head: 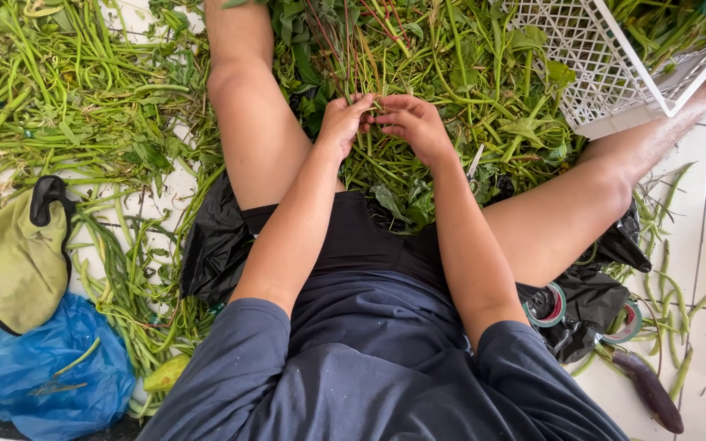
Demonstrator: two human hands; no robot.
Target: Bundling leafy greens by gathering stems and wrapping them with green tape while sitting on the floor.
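I sit on a tiled floor with my legs spread, looking down. My left hand (341, 124) and my right hand (413, 124) meet in front of me, both pinched on thin green stems (375, 104) of a leafy vegetable. A big heap of the same stems and leaves (418, 65) lies between my knees. The fingertips touch each other over the bunch.
More cut green stalks (67, 106) cover the floor at left. A white plastic lattice crate (614, 65) with greens stands at upper right. An olive cloth bag (14, 261) and blue plastic bag (34, 371) lie lower left. Black plastic sheet (214, 245), tape rolls (551, 306), a purple eggplant (651, 392) lie nearby.
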